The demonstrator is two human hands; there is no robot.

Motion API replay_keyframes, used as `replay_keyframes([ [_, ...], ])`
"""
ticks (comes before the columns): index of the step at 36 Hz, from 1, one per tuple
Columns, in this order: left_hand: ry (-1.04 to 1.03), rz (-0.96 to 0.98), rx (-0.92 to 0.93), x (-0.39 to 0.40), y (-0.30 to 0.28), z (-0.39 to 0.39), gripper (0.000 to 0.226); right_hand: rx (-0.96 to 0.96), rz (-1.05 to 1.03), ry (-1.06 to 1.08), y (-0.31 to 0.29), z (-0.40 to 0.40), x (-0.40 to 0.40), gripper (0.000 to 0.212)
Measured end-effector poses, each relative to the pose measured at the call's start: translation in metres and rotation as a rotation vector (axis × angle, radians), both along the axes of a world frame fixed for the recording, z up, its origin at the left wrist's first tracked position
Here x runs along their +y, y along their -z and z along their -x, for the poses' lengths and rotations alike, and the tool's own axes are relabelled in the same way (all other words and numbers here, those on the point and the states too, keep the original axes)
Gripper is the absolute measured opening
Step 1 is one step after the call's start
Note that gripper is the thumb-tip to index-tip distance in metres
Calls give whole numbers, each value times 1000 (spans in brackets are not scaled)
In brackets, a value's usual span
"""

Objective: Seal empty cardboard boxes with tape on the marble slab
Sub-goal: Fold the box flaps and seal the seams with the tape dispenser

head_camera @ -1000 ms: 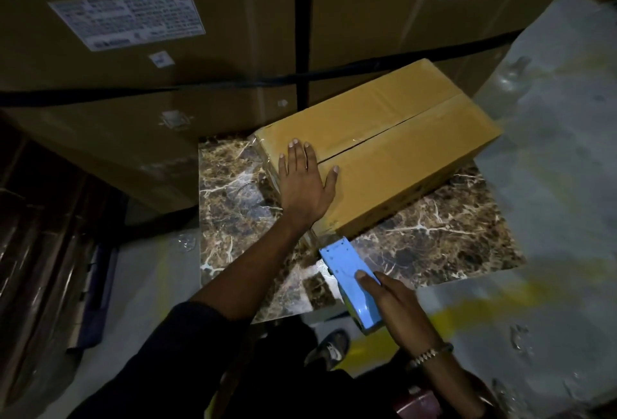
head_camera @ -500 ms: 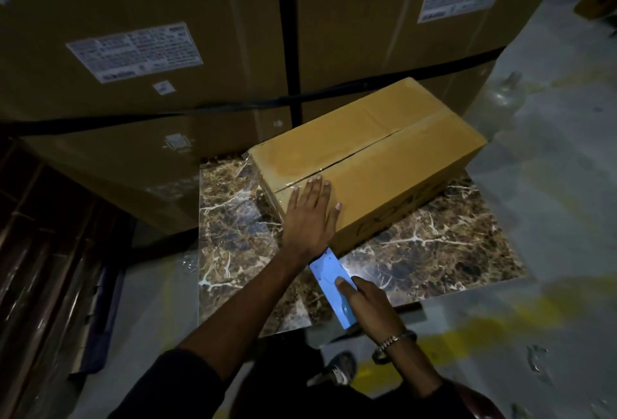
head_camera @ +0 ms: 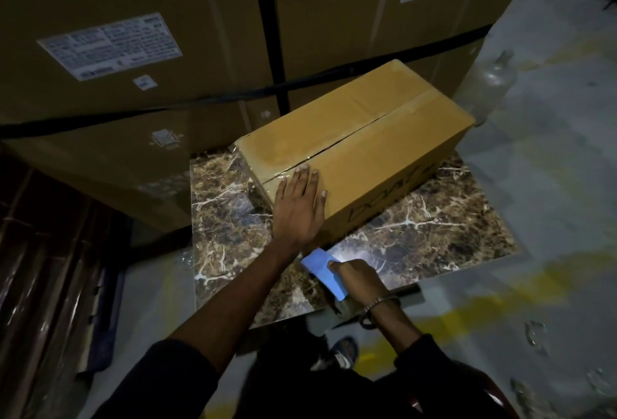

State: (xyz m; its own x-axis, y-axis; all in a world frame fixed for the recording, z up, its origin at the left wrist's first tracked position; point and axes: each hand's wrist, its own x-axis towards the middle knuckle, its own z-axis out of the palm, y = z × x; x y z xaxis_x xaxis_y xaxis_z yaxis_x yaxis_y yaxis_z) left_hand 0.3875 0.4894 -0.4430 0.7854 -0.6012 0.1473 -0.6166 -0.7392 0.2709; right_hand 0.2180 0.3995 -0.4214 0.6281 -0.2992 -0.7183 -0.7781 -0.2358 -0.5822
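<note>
A closed tan cardboard box (head_camera: 367, 145) lies on the brown veined marble slab (head_camera: 434, 235), glossy clear tape along its top seam. My left hand (head_camera: 298, 208) lies flat with straight fingers over the box's near end, fingertips at the seam. Just below that end, my right hand (head_camera: 359, 280) grips a light blue tape dispenser (head_camera: 322, 268), held against the bottom of the box's near end face. The tape roll itself is hidden.
Big strapped cartons (head_camera: 200, 51) with white labels stand right behind the slab. Dark stacked material (head_camera: 50, 268) fills the left. Grey floor with a yellow stripe (head_camera: 467, 315) lies to the right, with a glass bottle (head_camera: 494, 81) beside the box. My shoe (head_camera: 345, 350) is below the slab.
My left hand slid from the box top down to its near end. The right hand brought the blue dispenser up and closer to the box's near end.
</note>
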Motion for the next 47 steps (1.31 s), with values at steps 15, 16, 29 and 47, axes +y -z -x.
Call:
replay_keyframes([
  [15, 207, 42, -21, 27, -3, -29, 52, -120, 234, 216, 58, 35, -38, 43],
  [16, 206, 45, -24, 27, -2, -28, 52, -121, 277, 219, 61, 35, -45, 44],
  [29, 188, 59, -77, 27, -1, -27, 51, -71, 853, 134, 136, 37, -157, 32],
  [47, 161, -30, -121, 28, -6, -23, 55, 1, 741, 54, 106, 29, -151, 45],
])
